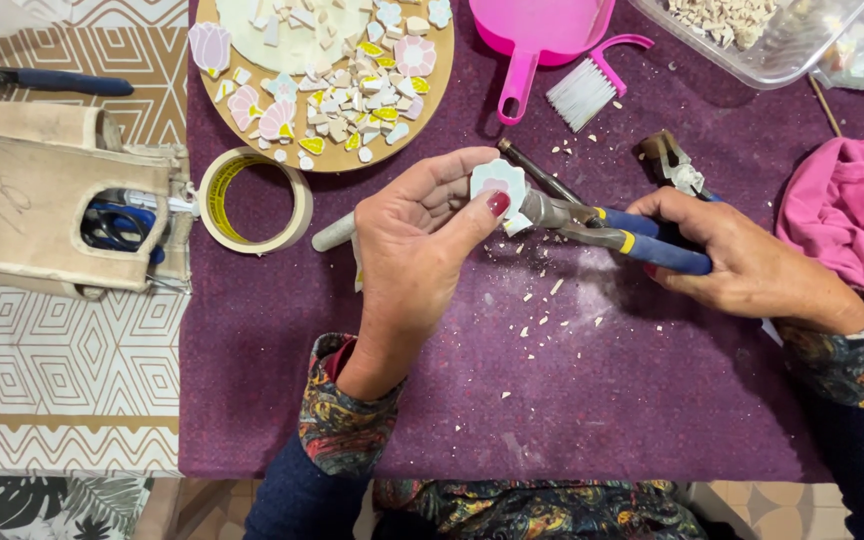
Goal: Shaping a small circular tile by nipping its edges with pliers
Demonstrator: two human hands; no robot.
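Flanking nippers [607, 228]: tape roll [255, 200], brush [592, 85].

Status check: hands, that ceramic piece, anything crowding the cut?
Left hand pinches flower-shaped ceramic piece. Right hand grips blue-handled nippers, jaws at the piece's edge. Chips scattered on purple cloth; nothing blocking.

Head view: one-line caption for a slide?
Left hand holds a tile piece while right hand grips nippers on it.
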